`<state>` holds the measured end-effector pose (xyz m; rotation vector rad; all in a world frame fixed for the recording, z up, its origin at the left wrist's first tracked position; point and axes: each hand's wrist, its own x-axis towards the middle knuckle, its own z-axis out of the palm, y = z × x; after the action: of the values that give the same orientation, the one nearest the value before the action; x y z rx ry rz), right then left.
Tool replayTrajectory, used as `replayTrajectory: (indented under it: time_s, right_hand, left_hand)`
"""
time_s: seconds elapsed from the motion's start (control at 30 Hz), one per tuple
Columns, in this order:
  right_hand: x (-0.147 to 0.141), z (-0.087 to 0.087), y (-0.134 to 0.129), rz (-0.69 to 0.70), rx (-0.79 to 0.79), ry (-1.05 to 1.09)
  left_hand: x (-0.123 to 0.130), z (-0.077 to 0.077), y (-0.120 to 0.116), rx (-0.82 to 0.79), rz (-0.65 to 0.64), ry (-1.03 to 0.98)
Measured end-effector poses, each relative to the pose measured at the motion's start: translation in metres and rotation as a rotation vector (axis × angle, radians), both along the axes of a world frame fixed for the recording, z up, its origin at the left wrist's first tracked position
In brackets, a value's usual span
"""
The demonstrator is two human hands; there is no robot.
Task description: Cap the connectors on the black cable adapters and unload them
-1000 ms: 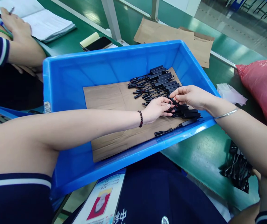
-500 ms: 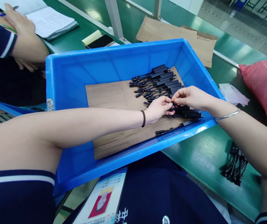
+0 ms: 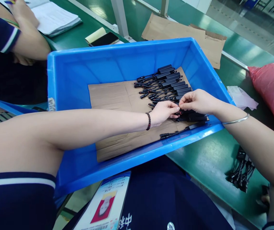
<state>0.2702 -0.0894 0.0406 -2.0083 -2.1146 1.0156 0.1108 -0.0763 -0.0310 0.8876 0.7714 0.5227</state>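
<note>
Inside a blue plastic bin [image 3: 117,52], my left hand [image 3: 164,112] and my right hand [image 3: 194,100] meet fingertip to fingertip, both in a pinch. What they grip is mostly hidden; a small black and red bit shows beneath the fingertips. Rows of black box-shaped modules with short cables [image 3: 171,83] lie on a cardboard sheet [image 3: 115,95] just beyond my hands. More black modules [image 3: 195,117] are partly covered under my right hand. A single black module with cables [image 3: 195,125] rests apart near the bin's front wall.
On the green table [image 3: 199,156], a bundle of black cabled modules [image 3: 241,169] lies at right. A red plastic bag [image 3: 271,92], white paper [image 3: 241,96] and flat cardboard [image 3: 175,28] surround the bin. At left, a co-worker's arm [image 3: 31,41] is beside an open notebook [image 3: 55,17] and a phone [image 3: 105,39].
My two hands keep their pinch at nearly the same spot, the fingertips shifting slightly. The view has moved a little, and the co-worker's arm and hand have shifted slightly.
</note>
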Motion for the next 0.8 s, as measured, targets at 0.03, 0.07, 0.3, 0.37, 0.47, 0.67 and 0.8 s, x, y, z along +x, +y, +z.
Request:
replayTrajectory:
  time_s: [0.03, 0.07, 0.3, 0.37, 0.47, 0.67, 0.8]
  right_hand:
    - [-0.001, 0.001, 0.000, 0.008, -0.008, -0.011]
    - [-0.003, 0.002, 0.000, 0.014, -0.014, -0.030]
    - [-0.010, 0.004, 0.000, -0.046, -0.132, -0.134]
    - [-0.008, 0.002, -0.001, -0.049, -0.171, -0.101]
    - [-0.002, -0.001, -0.001, -0.068, -0.148, -0.033]
    - [0.003, 0.003, 0.001, -0.178, 0.072, -0.163]
    - [0.002, 0.005, 0.002, -0.205, 0.102, -0.208]
  left_hand:
    - [0.000, 0.001, 0.000, 0.005, 0.001, 0.009]
    - [0.000, 0.003, -0.001, 0.013, 0.004, 0.019]
    - [0.000, 0.003, -0.007, 0.120, -0.012, 0.102]
    - [-0.001, 0.002, -0.009, 0.153, -0.028, 0.121]
    - [-0.001, 0.002, -0.008, 0.141, 0.014, 0.089]
    - [-0.002, 0.001, -0.001, 0.134, 0.005, -0.001]
    - [-0.003, 0.003, 0.001, 0.146, -0.033, 0.018]
